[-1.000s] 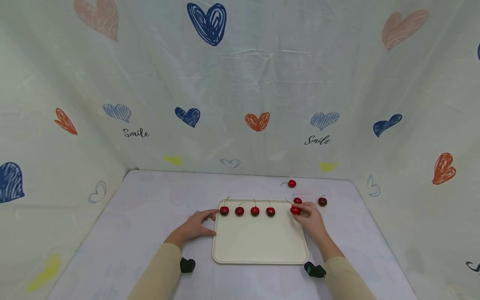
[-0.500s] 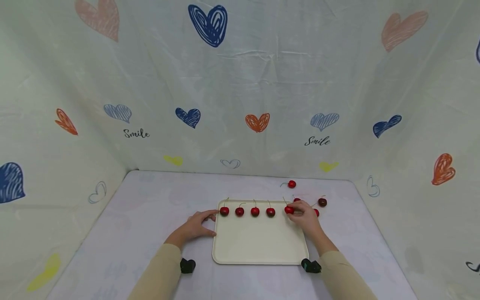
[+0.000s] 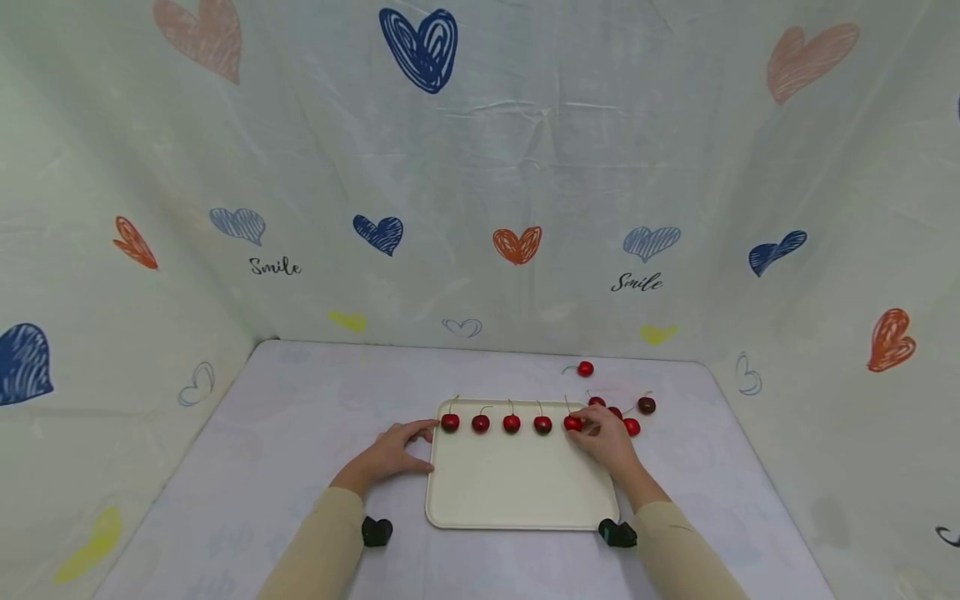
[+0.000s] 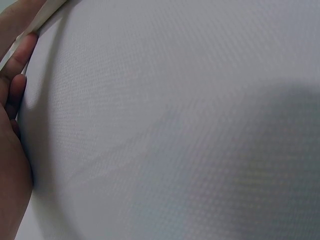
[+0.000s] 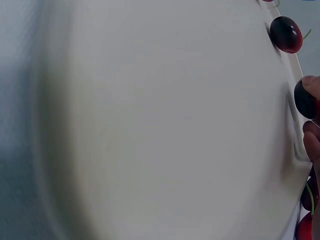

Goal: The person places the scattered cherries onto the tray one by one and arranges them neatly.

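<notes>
In the head view, my right hand (image 3: 609, 440) pinches a red cherry (image 3: 572, 423) over the far right part of a cream tray (image 3: 517, 483). That cherry (image 5: 306, 100) shows dark between thumb and finger in the right wrist view. Left of it, several stemmed cherries stand in a row along the tray's far edge, from the leftmost cherry (image 3: 450, 423) to the neighbouring cherry (image 3: 542, 426). My left hand (image 3: 392, 452) rests at the tray's left edge, thumb and forefinger spread along the rim. The left wrist view shows its fingers (image 4: 22, 52) against the rim.
Beyond the tray's far right corner lie several loose cherries, among them a bright red cherry (image 3: 632, 427) and a dark cherry (image 3: 647, 405). Another cherry (image 3: 585, 368) lies farther back. A heart-printed curtain (image 3: 525, 167) surrounds the pale table (image 3: 322, 392) at the back and sides.
My right hand has moved left over the tray with its cherry, to the end of the row. Loose cherries behind the hand now show. The left hand stays in place.
</notes>
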`<state>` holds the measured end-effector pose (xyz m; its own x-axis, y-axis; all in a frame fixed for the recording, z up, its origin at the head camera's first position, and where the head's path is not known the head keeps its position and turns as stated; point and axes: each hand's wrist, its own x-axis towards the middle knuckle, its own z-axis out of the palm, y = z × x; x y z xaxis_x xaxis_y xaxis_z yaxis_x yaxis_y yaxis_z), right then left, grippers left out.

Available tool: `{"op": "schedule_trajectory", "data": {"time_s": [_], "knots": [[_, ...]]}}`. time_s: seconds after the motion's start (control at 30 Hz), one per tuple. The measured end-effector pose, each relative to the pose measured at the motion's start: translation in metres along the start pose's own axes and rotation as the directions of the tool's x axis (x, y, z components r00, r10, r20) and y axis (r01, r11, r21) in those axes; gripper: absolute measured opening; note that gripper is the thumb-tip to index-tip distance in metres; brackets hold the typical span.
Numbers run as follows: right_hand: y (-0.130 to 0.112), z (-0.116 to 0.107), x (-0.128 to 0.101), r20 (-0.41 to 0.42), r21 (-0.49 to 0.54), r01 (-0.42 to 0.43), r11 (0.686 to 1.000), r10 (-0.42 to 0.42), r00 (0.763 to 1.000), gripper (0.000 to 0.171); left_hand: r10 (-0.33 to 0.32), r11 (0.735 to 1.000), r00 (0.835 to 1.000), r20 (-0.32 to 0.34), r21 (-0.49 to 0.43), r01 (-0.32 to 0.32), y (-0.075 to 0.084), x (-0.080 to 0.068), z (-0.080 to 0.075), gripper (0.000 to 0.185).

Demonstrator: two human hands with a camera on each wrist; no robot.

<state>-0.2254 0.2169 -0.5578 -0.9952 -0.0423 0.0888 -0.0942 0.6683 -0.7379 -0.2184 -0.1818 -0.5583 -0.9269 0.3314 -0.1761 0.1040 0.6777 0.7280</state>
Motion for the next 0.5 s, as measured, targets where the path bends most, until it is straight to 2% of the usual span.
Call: {"op": "schedule_trajectory", "data": {"time_s": [0.5], "knots": [[0.0051,0.0023,-0.0002,-0.01,-0.02,-0.009,1.0,0.009,1.0,0.029,0.005,1.0,1.0,-0.001,-0.018,-0.005,-0.0024,0.0005,0.0007,0.075]]}}
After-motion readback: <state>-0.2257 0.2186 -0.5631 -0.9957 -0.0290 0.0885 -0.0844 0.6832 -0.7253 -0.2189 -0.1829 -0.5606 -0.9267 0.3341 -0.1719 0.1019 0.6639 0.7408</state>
